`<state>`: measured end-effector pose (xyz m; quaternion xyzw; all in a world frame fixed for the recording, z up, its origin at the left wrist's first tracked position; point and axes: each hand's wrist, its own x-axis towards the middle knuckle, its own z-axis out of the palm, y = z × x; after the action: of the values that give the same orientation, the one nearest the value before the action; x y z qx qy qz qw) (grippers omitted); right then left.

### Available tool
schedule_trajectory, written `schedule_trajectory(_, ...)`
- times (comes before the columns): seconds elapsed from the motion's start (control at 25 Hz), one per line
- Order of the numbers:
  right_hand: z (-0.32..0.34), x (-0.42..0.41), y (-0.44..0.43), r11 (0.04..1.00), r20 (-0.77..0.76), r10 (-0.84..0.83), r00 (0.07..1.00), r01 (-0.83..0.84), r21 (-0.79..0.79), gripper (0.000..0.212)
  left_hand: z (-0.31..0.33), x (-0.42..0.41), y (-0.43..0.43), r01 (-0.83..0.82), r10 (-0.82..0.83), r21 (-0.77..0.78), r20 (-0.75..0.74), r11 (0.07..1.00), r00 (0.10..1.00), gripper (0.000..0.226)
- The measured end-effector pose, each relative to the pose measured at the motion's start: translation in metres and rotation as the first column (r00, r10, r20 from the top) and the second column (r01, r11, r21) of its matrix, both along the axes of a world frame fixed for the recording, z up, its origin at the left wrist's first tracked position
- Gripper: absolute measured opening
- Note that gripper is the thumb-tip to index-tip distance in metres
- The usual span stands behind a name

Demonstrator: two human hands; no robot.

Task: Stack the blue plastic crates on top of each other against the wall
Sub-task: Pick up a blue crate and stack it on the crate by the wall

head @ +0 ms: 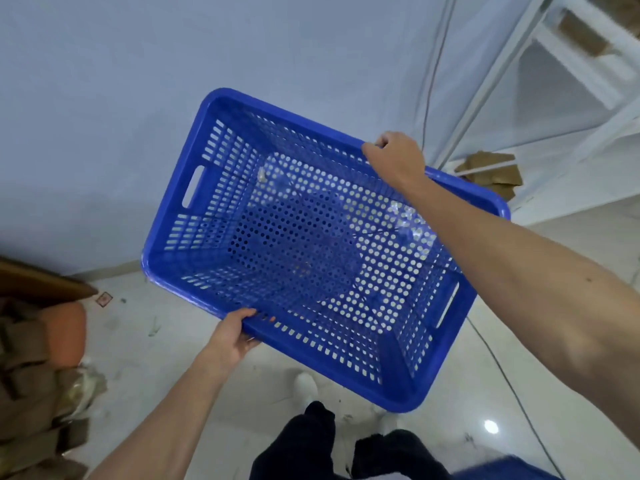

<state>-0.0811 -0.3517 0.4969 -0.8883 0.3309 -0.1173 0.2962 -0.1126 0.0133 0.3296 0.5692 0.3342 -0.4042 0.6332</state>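
Observation:
I hold a blue perforated plastic crate (214,216) in the air, tilted, its open top facing me. My left hand (232,336) grips its near long rim, fingers curled over the edge. My right hand (394,157) grips the far long rim. Through the holes in the crate's bottom I see the pale wall (173,64) and floor. A corner of another blue crate (502,471) shows at the bottom right edge, mostly out of view.
A pile of brown cardboard pieces and an orange object (67,334) lie at the left. A white metal shelf frame (554,81) with cardboard scraps stands at the right. A thin cable (502,368) runs across the white tiled floor. My dark trousers and shoes are below.

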Motion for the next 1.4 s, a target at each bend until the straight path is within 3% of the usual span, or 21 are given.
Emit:
schedule_trajectory(0.32,-0.018,0.106,0.044,0.965,-0.072,0.257,0.964,-0.251,0.083,0.021,-0.024,0.006,0.016,-0.272,0.269,-0.024,-0.078,0.962,0.960,0.018)
schedule_trajectory(0.44,-0.025,0.143,0.054,0.935,-0.120,0.353,0.928,-0.345,0.083,0.019,-0.029,0.006,0.013,-0.351,0.349,-0.008,-0.085,0.936,0.933,0.016)
schedule_trajectory(0.6,-0.039,0.198,0.057,0.871,-0.189,0.487,0.853,-0.489,0.038,0.036,-0.033,0.006,-0.013,-0.454,0.456,0.042,-0.098,0.890,0.885,0.012)
schedule_trajectory(0.8,-0.071,0.260,0.061,0.795,-0.274,0.581,0.766,-0.607,-0.010,0.025,-0.048,0.020,-0.043,-0.563,0.568,0.072,-0.109,0.823,0.816,0.014)
schedule_trajectory(1.04,-0.116,0.307,0.054,0.781,-0.374,0.575,0.728,-0.624,-0.016,0.022,-0.076,0.040,-0.061,-0.638,0.636,0.037,-0.138,0.769,0.759,0.031)
schedule_trajectory(1.4,-0.166,0.338,0.045,0.812,-0.401,0.517,0.757,-0.582,-0.052,0.021,-0.100,0.059,-0.073,-0.640,0.640,0.073,-0.201,0.765,0.741,0.014)
